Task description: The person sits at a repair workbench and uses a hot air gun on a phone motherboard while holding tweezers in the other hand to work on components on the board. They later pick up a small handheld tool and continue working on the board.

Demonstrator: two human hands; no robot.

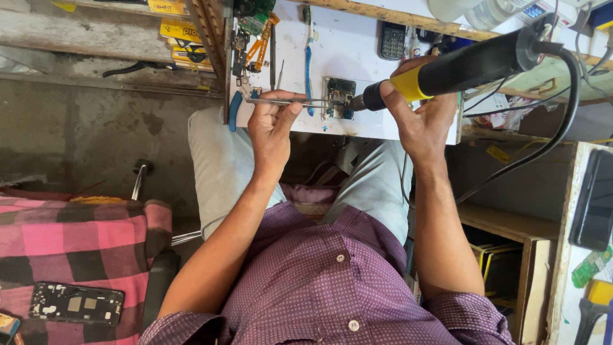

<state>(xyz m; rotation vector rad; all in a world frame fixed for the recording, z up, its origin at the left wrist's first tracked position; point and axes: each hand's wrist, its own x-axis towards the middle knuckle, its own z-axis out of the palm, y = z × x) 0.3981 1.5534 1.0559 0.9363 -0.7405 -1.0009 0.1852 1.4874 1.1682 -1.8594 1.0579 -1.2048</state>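
Circuit board (338,98): small, dark, lying flat on the white bench top (357,48), near its front edge, between the two hands.

Tweezers (287,101): metal, held level, tips reaching to the board's left edge; whether they touch it cannot be told.

Left hand (271,131): thumb and fingers pinched tight on the tweezers, the rest curled in; wrist hanging off the bench's front edge.

Hot-air tool (460,67): black barrel with yellow collar, nozzle pointed at the board's right side, very close to it. Black cable (562,121) loops from the rear end down past the bench's right edge.

Right hand (418,121): fingers wrapped fully round the yellow collar, firm closed grip.

Bench surroundings: blue toothbrush (308,57) just left of the board; orange-handled tool (260,48) and loose parts farther left; keypad phone (392,40) behind the board. Bare white surface lies between toothbrush and phone.

Off bench: phone frame (76,303) on a pink checked cloth (83,243), well apart at lower left.
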